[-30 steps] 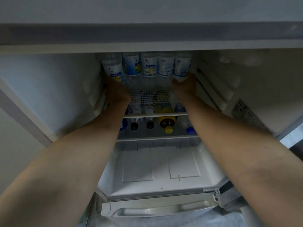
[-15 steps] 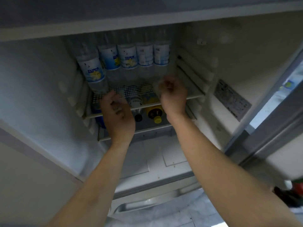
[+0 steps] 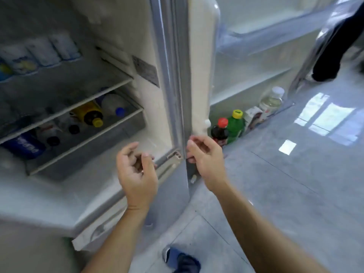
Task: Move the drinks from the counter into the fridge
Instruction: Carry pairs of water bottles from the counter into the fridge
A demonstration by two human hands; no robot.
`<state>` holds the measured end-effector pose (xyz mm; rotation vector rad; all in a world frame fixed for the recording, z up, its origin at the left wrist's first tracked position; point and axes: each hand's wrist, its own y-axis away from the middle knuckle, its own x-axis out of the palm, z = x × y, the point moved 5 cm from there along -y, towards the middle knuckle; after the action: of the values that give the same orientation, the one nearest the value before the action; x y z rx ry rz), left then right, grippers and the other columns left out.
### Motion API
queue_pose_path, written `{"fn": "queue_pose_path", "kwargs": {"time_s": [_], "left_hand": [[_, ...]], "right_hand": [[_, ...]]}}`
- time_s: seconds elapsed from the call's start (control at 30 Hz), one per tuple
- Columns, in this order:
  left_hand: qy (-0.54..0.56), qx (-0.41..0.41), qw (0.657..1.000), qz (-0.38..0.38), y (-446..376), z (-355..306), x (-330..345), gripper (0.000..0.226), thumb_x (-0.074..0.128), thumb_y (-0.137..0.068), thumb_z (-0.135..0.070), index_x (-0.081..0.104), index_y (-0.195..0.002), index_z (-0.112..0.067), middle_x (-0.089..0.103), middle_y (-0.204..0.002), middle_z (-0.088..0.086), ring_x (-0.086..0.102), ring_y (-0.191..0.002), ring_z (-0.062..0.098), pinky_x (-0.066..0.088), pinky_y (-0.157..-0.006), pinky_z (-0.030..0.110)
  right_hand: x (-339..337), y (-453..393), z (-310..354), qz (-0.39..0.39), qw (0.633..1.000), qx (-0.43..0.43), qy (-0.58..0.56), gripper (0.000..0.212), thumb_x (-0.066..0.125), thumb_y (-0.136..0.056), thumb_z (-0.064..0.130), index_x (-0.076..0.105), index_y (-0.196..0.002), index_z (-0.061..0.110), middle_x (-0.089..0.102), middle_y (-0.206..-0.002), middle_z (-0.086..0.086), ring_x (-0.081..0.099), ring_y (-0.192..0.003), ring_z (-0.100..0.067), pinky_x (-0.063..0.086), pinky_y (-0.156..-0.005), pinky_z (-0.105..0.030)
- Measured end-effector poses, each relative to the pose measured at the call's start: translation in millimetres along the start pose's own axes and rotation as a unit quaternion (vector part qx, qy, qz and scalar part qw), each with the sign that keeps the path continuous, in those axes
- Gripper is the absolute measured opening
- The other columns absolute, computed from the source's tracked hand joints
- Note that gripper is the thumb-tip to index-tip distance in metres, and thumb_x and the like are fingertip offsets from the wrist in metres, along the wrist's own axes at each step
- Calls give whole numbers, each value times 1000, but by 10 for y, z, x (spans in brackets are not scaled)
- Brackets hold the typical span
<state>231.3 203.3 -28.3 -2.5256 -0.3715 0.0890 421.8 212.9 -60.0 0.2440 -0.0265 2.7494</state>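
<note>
Both hands are hanging empty outside the fridge (image 3: pixel 167 79): the left hand (image 3: pixel 136 170) with fingers loosely curled before the bottom ledge, the right hand (image 3: pixel 204 154) likewise relaxed beside the cabinet's lower corner, gripping nothing. Drinks are already sitting inside: a row of labelled bottles (image 3: pixel 39 54) standing on the upper shelf, and a yellow-capped bottle (image 3: pixel 89 115) lying among others on the wire shelf (image 3: pixel 126 119). More bottles, a red-capped one (image 3: pixel 220 131) and a green one (image 3: pixel 235 125), are standing in the open door's bottom rack. No counter is showing. Judgement: one placement is finishing; next comes turning toward the counter for remaining drinks.
</note>
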Motion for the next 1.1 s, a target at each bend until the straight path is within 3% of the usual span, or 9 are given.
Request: {"fn": "queue_pose_path", "kwargs": {"time_s": [0.1,0.23,0.4,0.47,0.63,0.7,0.8,0.97,1.1], "left_hand": [[-18,-8,996,88,540,32,293,29,53,-96,-20,51,-112,-44,59,-70,0,59,-60,22,51,-56,35],[-54,-54,975,210,1273,205,609,23,53,-95,-32,50,-111,-48,59,-75,-5,62,-63,24,53,-59,37],[-131,-73,916,373,2022,476,754,22,58,-94,-28,50,-108,-43,59,-78,-16,60,-67,5,45,-58,10],[-200,-106,863,453,2257,711,735,21,63,-92,-22,55,-104,-37,60,-74,-17,60,-68,2,43,-54,15],[-329,-205,678,624,2692,1378,570,28,69,-90,-28,61,-116,-22,63,-89,-10,60,-73,10,44,-63,25],[-364,-242,608,663,2789,1588,489,34,70,-89,-31,59,-119,-21,63,-96,-5,60,-82,17,44,-71,28],[-375,-330,536,680,2837,1819,409,32,68,-90,-31,59,-119,-19,61,-99,0,64,-84,24,50,-62,27],[-355,-418,534,643,2709,2102,602,26,62,-95,-26,60,-118,-14,65,-103,9,68,-88,30,57,-71,39],[-368,-437,536,621,2583,2220,917,24,58,-97,-23,60,-117,-9,65,-102,10,66,-88,31,56,-71,39]], "right_hand": [[-853,432,-170,-99,994,37,22,4,69,-91,15,70,-92,19,69,-68,5,62,-59,-9,52,-53,-24],[-1869,1073,-420,-214,971,91,50,4,68,-93,19,68,-90,23,70,-77,-2,64,-60,-9,52,-58,-28],[-2785,1861,-832,-328,927,167,64,8,67,-93,20,68,-99,13,70,-86,-10,64,-63,-12,52,-59,-28],[-3040,2159,-1024,-363,909,197,65,11,67,-93,22,68,-100,13,70,-87,-8,64,-66,-13,53,-61,-30],[-3496,2851,-1547,-434,851,289,60,12,68,-92,25,67,-98,15,70,-92,-8,64,-70,-17,53,-63,-32],[-3585,3071,-1720,-450,829,328,58,11,69,-91,27,66,-96,17,69,-93,-7,64,-72,-18,53,-64,-33],[-3625,3365,-1926,-460,794,393,55,20,69,-90,30,66,-100,14,67,-93,-7,62,-76,-21,52,-64,-35],[-3592,3731,-2168,-460,744,483,41,29,67,-92,33,61,-112,13,65,-105,-6,64,-99,-26,57,-82,-42],[-3602,3845,-2248,-468,715,519,20,30,65,-94,32,60,-116,13,63,-112,-5,62,-104,-26,56,-83,-41]]}}
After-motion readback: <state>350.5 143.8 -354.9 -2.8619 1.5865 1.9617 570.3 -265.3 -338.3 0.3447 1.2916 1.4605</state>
